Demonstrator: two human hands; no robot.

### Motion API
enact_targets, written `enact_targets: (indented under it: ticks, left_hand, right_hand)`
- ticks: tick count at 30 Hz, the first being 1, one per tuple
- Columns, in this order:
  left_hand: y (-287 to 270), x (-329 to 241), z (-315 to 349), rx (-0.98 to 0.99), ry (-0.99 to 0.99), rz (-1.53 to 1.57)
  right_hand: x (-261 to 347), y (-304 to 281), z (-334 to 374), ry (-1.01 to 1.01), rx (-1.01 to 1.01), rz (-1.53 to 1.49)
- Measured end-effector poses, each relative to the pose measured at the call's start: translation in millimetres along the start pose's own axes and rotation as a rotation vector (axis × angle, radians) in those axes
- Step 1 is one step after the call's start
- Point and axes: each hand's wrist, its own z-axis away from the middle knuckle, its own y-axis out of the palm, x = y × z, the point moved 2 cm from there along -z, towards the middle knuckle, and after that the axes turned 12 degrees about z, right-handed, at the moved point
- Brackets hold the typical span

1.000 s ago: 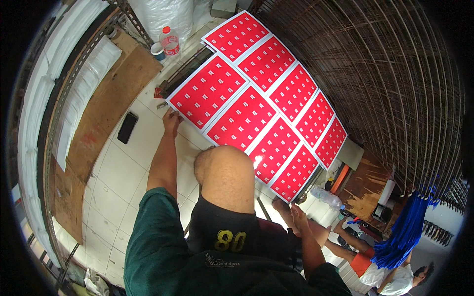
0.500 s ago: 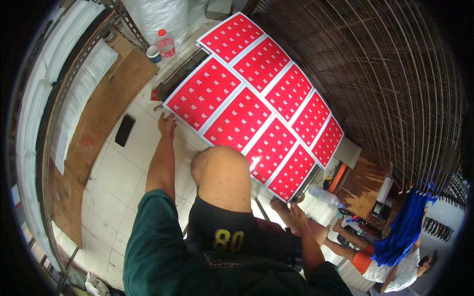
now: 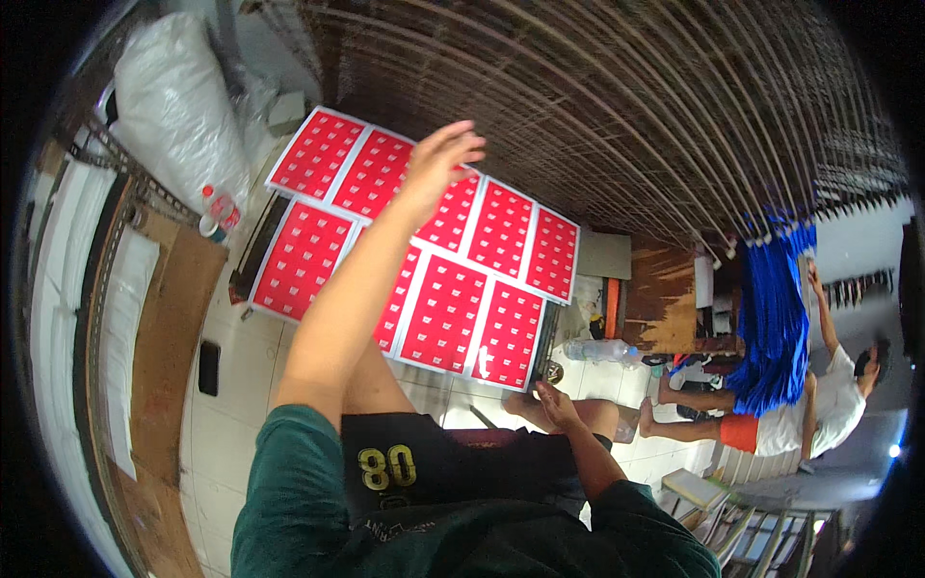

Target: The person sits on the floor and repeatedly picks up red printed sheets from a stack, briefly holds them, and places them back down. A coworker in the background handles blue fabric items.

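Several red printed sheets (image 3: 443, 318) with white borders and small white marks lie in two rows on a flat low shelf before me. My left hand (image 3: 443, 169) is raised over the far row, its fingers stretched and slightly apart, holding nothing. Its forearm hides part of the sheets. Beyond the hand rises a drying rack (image 3: 578, 96) of many tilted wire shelves. Low by the near right corner of the sheets is my right hand (image 3: 557, 405), fingers curled together; whatever they grip is too small to make out.
A black phone (image 3: 209, 368) lies on the tiled floor at left, beside a wooden board (image 3: 183, 337). A bottle (image 3: 226, 207) and a cup (image 3: 211, 228) stand farther back. At right are a clear plastic bottle (image 3: 597, 352), hanging blue straps (image 3: 771, 328) and another person (image 3: 800, 414).
My left hand has left the sheets' near left edge and swung up and right, over the far row. The view has turned rightward. My right hand stays near the corner.
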Motion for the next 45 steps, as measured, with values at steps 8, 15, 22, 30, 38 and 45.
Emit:
enact_targets:
  ticks: [8, 15, 22, 30, 38, 45]
  left_hand:
    - [124, 37, -75, -0.007, -0.021, 0.363]
    - [104, 99, 6, -0.389, 0.228, 0.304]
    - [-23, 211, 163, -1.068, 0.035, 0.212]
    - [-143, 312, 200, -1.319, -0.354, 0.203]
    - [-238, 374, 208, -1.225, -0.524, 0.233]
    - [-279, 388, 216, -1.292, -0.602, -0.283]
  right_hand:
    - [-16, -12, 37, -0.171, -0.216, -0.107]
    - [-25, -6, 36, -0.095, -0.214, -0.110]
    - [-37, -29, 23, -0.172, -0.767, -0.349]
    - [-40, -40, 16, 0.064, -0.757, -0.657]
    - [-39, -41, 22, 0.068, -0.700, -0.577]
    - [-6, -125, 50, 0.035, -0.712, -0.558]
